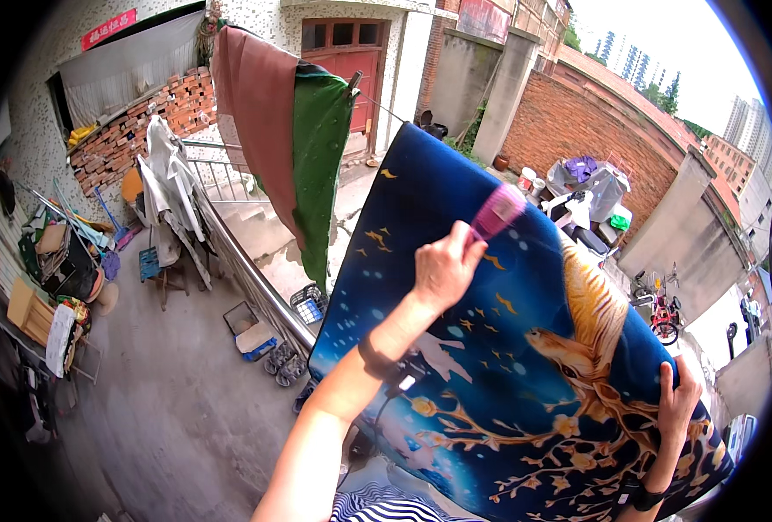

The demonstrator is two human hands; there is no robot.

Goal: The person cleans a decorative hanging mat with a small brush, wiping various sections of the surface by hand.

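Note:
A dark blue mat (438, 176) printed with a deer, birds and blossoming branches hangs over a line in front of me. My left hand (448, 264) grips the handle of a pink brush (498, 210). The brush is blurred, and its head lies over the upper part of the mat; whether it touches the cloth I cannot tell. Farther right, my right hand (681, 391) holds the mat's top edge, thumb on the near face and fingers over the far side. Each wrist wears a dark band.
A brown and green cloth (324, 150) hangs on the same line beside a clip (355, 79). Along the left runs a metal railing (255, 287) with pale clothes (164, 176) draped over it. Shoes (285, 362) and a crate (241, 318) sit below. Beyond the mat stands a covered scooter (585, 189).

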